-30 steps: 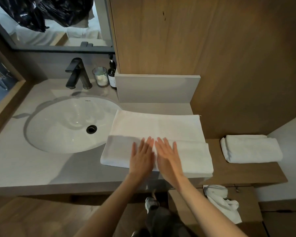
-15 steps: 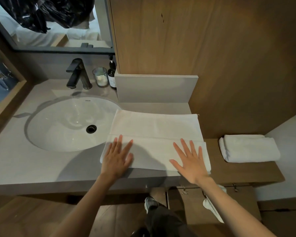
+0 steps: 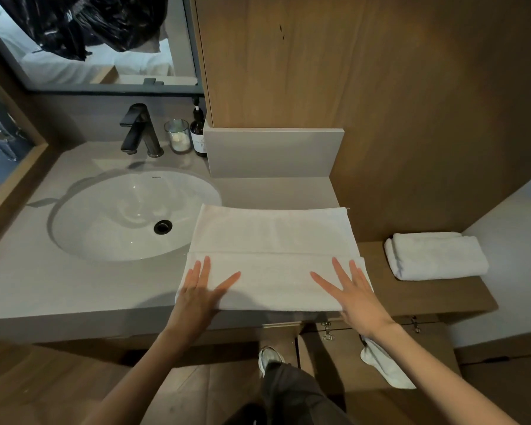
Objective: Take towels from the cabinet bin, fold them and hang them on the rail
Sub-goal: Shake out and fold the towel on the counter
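Note:
A white towel (image 3: pixel 273 240) lies flat on the grey vanity counter (image 3: pixel 59 289), right of the sink, with its near strip folded over itself. My left hand (image 3: pixel 201 294) presses flat on the towel's near left corner, fingers spread. My right hand (image 3: pixel 351 294) presses flat on the near right end, fingers spread too. A second white towel (image 3: pixel 436 256) lies folded on the wooden ledge (image 3: pixel 411 296) to the right. Another white towel (image 3: pixel 383 368) hangs out of the cabinet bin (image 3: pixel 350 363) below the counter, partly hidden by my right forearm. No rail is in view.
The white oval sink (image 3: pixel 129 216) with a black tap (image 3: pixel 140 130) fills the counter's left half. A glass jar (image 3: pixel 177 139) and a dark bottle (image 3: pixel 198 133) stand behind it. A wood wall panel (image 3: pixel 350 72) and grey upstand (image 3: pixel 273 151) close the back.
My hands slid apart from the towel's middle to its near left and right ends, smoothing the folded strip. The towel stays in place.

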Action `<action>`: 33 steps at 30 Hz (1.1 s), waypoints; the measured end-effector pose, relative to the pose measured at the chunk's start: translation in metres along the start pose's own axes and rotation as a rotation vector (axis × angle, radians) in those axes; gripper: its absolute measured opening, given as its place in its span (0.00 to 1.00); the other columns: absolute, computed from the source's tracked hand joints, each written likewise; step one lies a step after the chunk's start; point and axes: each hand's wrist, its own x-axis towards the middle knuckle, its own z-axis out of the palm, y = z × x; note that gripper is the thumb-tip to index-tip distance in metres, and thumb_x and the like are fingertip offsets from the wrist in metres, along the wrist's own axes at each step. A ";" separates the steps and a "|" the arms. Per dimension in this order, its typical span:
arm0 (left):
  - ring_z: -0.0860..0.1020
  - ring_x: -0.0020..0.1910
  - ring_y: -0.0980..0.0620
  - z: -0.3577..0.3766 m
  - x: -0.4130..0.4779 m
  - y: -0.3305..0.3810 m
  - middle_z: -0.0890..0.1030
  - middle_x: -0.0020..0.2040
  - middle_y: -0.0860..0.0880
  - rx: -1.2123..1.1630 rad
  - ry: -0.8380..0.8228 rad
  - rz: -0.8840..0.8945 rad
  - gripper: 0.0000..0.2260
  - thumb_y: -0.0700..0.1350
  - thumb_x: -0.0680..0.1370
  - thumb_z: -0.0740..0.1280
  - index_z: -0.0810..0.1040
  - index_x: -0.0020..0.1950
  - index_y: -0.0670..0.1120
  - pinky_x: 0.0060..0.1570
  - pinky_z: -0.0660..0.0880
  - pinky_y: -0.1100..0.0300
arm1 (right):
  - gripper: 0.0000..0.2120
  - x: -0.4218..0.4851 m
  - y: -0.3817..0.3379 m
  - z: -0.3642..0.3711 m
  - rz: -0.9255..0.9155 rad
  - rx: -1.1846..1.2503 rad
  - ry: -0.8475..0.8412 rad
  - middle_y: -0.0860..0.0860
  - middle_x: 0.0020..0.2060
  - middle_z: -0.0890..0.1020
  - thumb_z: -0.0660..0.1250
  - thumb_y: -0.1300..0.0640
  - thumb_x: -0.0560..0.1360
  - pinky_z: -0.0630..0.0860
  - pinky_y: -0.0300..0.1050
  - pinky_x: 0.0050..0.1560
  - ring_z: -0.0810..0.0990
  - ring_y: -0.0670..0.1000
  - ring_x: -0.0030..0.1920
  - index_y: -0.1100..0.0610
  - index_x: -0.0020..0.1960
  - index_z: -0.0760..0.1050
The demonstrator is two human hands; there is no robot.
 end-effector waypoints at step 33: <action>0.75 0.59 0.40 -0.039 0.095 -0.057 0.77 0.58 0.43 -0.917 0.240 -0.707 0.19 0.58 0.79 0.62 0.70 0.64 0.48 0.53 0.69 0.51 | 0.09 0.079 0.045 -0.041 0.455 1.197 0.471 0.43 0.50 0.78 0.63 0.47 0.79 0.78 0.50 0.52 0.76 0.45 0.53 0.47 0.57 0.70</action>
